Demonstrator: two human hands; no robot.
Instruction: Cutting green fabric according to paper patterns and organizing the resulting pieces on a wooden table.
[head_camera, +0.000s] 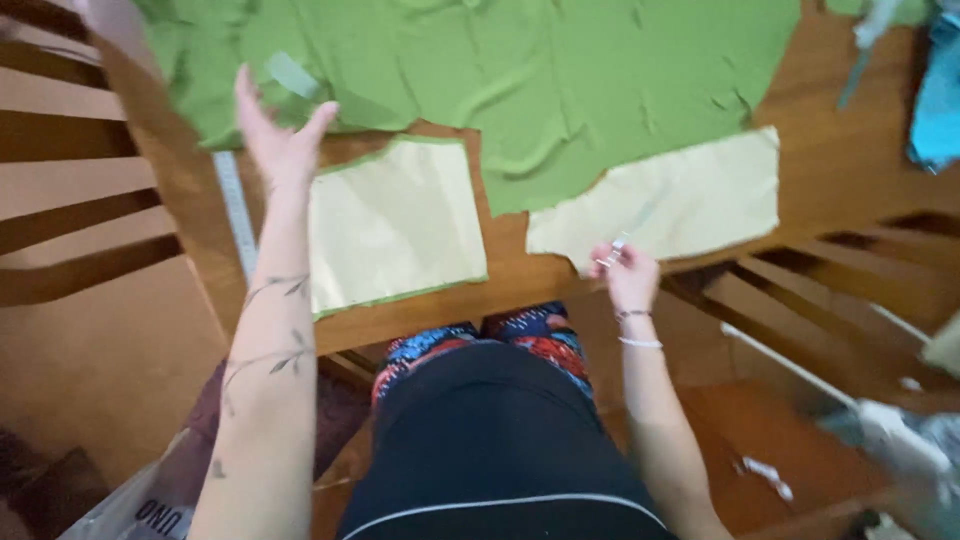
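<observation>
On the wooden table (850, 170), the left hand (275, 135) is raised with fingers spread, holding nothing, above the edge of the green fabric (520, 80) — just beside a cream pattern piece (395, 225). The right hand (630, 275) pinches a small shiny object — too blurred to identify — at the near edge of a second cream piece (680, 200)

The person wears a black top with a thin white line and bright red and blue patterned pants. The left arm (265, 340) has leaf drawings. The right wrist (637, 328) wears thin bracelets.
</observation>
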